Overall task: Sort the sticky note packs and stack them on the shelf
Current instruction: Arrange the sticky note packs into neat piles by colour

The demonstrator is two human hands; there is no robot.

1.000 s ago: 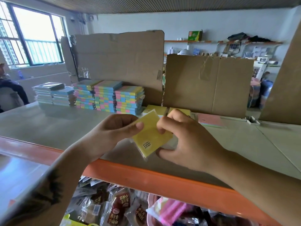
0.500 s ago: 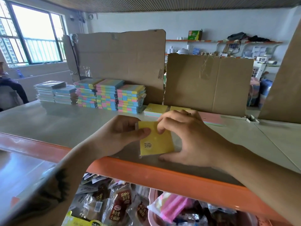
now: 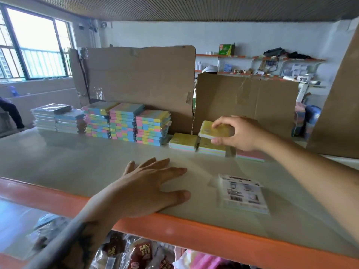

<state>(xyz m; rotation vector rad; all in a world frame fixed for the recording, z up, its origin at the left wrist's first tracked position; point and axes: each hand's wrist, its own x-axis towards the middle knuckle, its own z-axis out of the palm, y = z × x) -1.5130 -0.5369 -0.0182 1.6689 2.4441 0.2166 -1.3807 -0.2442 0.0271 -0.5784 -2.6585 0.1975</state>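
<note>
Left hand [image 3: 147, 189] lies flat, fingers spread, on the shelf [image 3: 68, 167] near its orange edge. A label-side-up pack [image 3: 242, 193] rests just right. Farther back, right hand [image 3: 239, 133] pinches a yellow pack [image 3: 211, 131] over the right low stack [image 3: 210, 147]; multicoloured stacks [image 3: 126, 123] stand far left.

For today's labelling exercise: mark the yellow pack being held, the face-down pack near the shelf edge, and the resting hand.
yellow pack [image 3: 208, 130], head view, top face.
face-down pack [image 3: 242, 193], head view, printed label.
left hand [image 3: 147, 187], head view, back of hand.
</note>
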